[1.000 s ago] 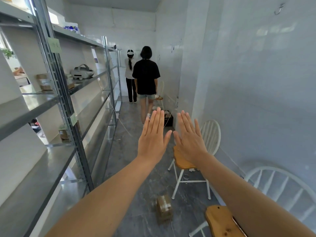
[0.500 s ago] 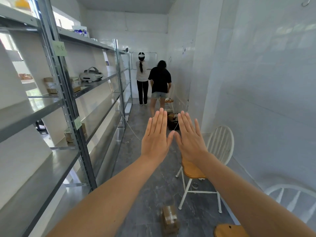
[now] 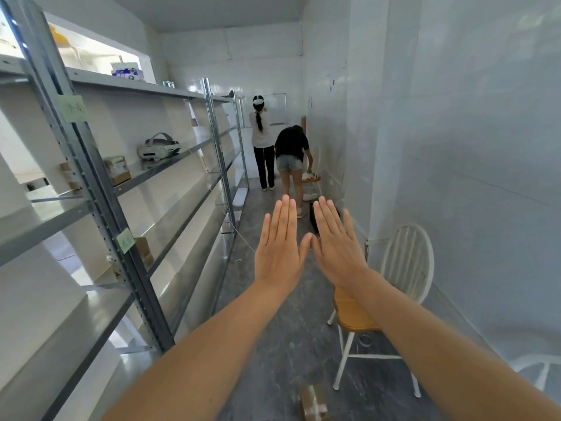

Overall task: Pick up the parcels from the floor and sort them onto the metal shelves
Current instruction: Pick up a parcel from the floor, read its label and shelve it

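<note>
Head view: left hand [image 3: 277, 256] and right hand [image 3: 337, 253] flat, outstretched, empty; parcel [image 3: 312, 404] on floor [image 3: 282, 329] below, beside shelves [image 3: 145, 177]; advise crouching, gripping both long sides.

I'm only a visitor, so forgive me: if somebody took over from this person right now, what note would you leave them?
Left hand: open and flat, held out in front, nothing in its grip.
Right hand: the same, beside it.
One taped parcel lies on the floor, near the white chair.
A few boxes already sit on the metal shelves.
Left to do: pick up that parcel and shelve it.
</note>
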`<action>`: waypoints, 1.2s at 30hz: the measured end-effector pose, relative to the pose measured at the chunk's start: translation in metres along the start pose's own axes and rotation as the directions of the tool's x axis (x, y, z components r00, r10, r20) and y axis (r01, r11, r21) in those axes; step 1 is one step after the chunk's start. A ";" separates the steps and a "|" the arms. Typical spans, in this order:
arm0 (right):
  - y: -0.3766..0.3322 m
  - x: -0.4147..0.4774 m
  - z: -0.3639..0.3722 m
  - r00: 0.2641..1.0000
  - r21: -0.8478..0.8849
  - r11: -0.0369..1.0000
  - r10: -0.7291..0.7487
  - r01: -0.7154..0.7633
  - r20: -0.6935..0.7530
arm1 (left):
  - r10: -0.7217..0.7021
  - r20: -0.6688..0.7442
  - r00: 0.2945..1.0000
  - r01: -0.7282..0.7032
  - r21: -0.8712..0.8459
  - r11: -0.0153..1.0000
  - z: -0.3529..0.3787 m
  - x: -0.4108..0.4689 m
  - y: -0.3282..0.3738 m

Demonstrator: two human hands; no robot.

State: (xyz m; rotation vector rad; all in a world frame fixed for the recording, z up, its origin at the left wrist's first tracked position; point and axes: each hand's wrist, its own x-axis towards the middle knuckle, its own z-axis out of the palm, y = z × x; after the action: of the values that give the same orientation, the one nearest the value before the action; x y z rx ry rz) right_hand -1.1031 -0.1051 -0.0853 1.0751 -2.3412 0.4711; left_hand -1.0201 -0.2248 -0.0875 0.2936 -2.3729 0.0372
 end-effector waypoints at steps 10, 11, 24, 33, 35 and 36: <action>0.067 0.012 0.021 0.998 0.031 0.999 0.039 -0.040 0.041 | -0.017 0.004 1.000 0.017 0.018 1.000 0.051 0.027 0.027; 0.069 0.012 0.023 0.998 0.033 0.999 0.038 -0.040 0.047 | -0.013 0.008 1.000 0.013 0.024 1.000 0.055 0.028 0.028; 0.082 0.037 0.050 0.997 0.004 0.999 0.034 -0.035 0.070 | -0.013 0.024 1.000 0.012 0.023 1.000 0.087 0.049 0.012; 0.059 0.082 0.080 0.996 -0.031 0.999 0.014 -0.012 0.088 | -0.040 0.004 0.999 0.040 0.020 0.999 0.109 0.074 -0.039; 0.052 0.093 0.089 0.994 -0.034 0.999 0.014 -0.011 0.105 | -0.046 0.005 0.999 0.046 0.013 0.999 0.114 0.081 -0.051; 0.049 0.100 0.093 0.994 -0.036 0.999 0.016 -0.012 0.109 | -0.047 0.007 0.999 0.047 0.007 0.999 0.117 0.084 -0.057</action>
State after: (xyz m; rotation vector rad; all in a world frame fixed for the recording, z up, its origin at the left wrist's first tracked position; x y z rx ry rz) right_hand -1.2252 -0.1808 -0.1067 1.0936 -2.4441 0.3831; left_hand -1.1454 -0.3103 -0.1186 0.3530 -2.3723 0.0225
